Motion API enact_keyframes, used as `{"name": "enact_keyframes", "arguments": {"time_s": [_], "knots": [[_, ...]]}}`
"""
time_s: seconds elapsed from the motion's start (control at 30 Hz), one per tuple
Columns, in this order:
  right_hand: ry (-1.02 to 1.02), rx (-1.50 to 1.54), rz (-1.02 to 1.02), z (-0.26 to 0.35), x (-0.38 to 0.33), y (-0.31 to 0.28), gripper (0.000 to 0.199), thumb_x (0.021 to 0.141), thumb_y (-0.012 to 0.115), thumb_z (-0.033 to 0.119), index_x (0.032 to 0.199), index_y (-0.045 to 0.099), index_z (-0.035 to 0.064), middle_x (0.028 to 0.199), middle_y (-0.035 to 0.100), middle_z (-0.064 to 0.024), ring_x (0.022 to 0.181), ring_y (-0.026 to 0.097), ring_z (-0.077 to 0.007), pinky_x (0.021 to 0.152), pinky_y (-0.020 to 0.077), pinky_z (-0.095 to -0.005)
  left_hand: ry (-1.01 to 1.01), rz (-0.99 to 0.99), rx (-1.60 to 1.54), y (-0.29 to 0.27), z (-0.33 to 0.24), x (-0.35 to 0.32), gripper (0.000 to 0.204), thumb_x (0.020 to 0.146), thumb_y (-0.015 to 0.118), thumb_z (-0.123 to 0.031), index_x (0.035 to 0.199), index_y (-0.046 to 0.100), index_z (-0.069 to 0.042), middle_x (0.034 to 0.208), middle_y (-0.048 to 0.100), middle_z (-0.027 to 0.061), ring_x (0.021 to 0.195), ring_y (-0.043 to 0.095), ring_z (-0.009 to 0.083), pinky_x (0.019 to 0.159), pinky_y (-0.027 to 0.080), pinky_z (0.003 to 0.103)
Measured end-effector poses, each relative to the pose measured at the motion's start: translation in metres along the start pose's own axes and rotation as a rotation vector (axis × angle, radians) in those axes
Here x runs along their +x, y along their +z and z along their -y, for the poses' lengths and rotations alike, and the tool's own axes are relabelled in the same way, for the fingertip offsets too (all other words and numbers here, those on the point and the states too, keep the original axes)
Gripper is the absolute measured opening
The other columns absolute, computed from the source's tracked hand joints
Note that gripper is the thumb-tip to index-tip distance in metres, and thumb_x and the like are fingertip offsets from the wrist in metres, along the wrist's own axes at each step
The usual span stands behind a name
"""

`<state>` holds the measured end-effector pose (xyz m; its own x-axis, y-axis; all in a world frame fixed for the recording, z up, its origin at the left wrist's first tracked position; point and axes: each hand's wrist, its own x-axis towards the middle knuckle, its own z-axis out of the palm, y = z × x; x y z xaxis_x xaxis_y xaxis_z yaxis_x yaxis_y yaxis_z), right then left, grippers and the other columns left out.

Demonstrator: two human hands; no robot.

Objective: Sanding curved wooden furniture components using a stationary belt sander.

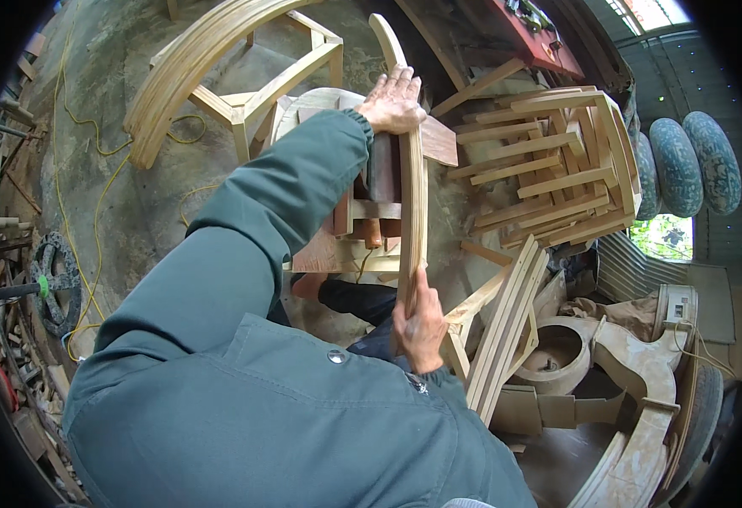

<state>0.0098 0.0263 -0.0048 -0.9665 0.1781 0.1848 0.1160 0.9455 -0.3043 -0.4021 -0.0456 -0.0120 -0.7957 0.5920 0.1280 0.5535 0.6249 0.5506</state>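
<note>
A long, curved strip of pale wood (413, 207) runs from far to near in front of me, its layered edge showing. My left hand (394, 100) lies palm down across its far part, fingers stretched out along the wood. Around the near end my right hand (422, 326) is closed, with one finger pointing up along the strip. Beside the strip on its left stands a wooden work stand, partly hidden by my left sleeve, with a dark upright block (379, 173) and a brown rounded peg (373, 233). A reddish board (439, 140) juts out to the right beneath the strip.
Curved wooden frames (290, 80) stand at the far left, and stacked slatted frames (549, 169) at the right. Curved lengths (506, 326) lean near my right hand. A dusty machine housing (642, 372) is at lower right. Yellow cord (100, 220) crosses the floor.
</note>
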Motion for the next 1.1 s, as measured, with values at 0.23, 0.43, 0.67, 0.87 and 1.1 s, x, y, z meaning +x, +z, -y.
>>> {"name": "enact_keyframes", "arguments": {"time_s": [0.23,0.43,0.67,0.87,1.1], "knots": [[0.001,-0.047,-0.057,0.003,-0.002,0.012,0.072,0.089,0.075,0.009,0.156,0.047,0.0066,0.091,0.058,-0.0145,0.080,0.064,-0.0333,0.066,0.0539,-0.0431,-0.056,0.025,0.037,-0.009,0.033,0.055,0.081,0.096,0.045,-0.038,0.162,0.024,0.006,0.171,0.014,0.0279,0.161,0.008,0.0412,0.130,0.012,0.054],[-0.046,-0.081,-0.128,0.006,0.055,0.016,0.069,0.090,0.074,0.014,0.154,0.048,0.0067,0.091,0.058,-0.0136,0.080,0.064,-0.0327,0.066,0.0539,-0.0436,-0.073,-0.027,0.011,0.000,0.081,0.098,0.073,0.100,0.043,-0.035,0.157,0.032,0.009,0.167,0.019,0.0350,0.158,0.013,0.0502,0.128,0.018,0.057],[-0.065,-0.124,-0.040,0.027,0.148,0.008,0.061,0.098,0.066,0.017,0.155,0.047,0.0064,0.095,0.063,-0.0170,0.077,0.068,-0.0363,0.066,0.0546,-0.0467,-0.069,-0.027,-0.154,-0.005,0.099,0.084,0.084,0.105,0.038,-0.060,0.164,0.024,-0.001,0.171,0.016,0.0269,0.161,0.008,0.0398,0.127,0.013,0.060],[-0.125,-0.124,-0.082,0.022,0.226,0.036,0.062,0.096,0.067,0.021,0.154,0.048,0.0081,0.092,0.064,-0.0161,0.074,0.069,-0.0369,0.064,0.0565,-0.0454,-0.112,-0.700,-0.653,0.017,0.128,-0.034,0.075,0.103,0.052,-0.043,0.157,0.035,0.006,0.160,0.036,0.0334,0.152,0.031,0.0436,0.127,0.023,0.052],[-0.040,-0.110,0.006,0.039,0.303,0.054,0.057,0.098,0.064,0.029,0.152,0.052,0.0133,0.128,0.069,-0.0196,0.114,0.068,-0.0401,0.096,0.0545,-0.0482,-0.194,-1.006,-0.736,0.007,0.152,-0.100,0.054,0.102,0.061,-0.025,0.144,0.047,0.005,0.144,0.053,0.0285,0.136,0.050,0.0400,0.117,0.038,0.047]]}}
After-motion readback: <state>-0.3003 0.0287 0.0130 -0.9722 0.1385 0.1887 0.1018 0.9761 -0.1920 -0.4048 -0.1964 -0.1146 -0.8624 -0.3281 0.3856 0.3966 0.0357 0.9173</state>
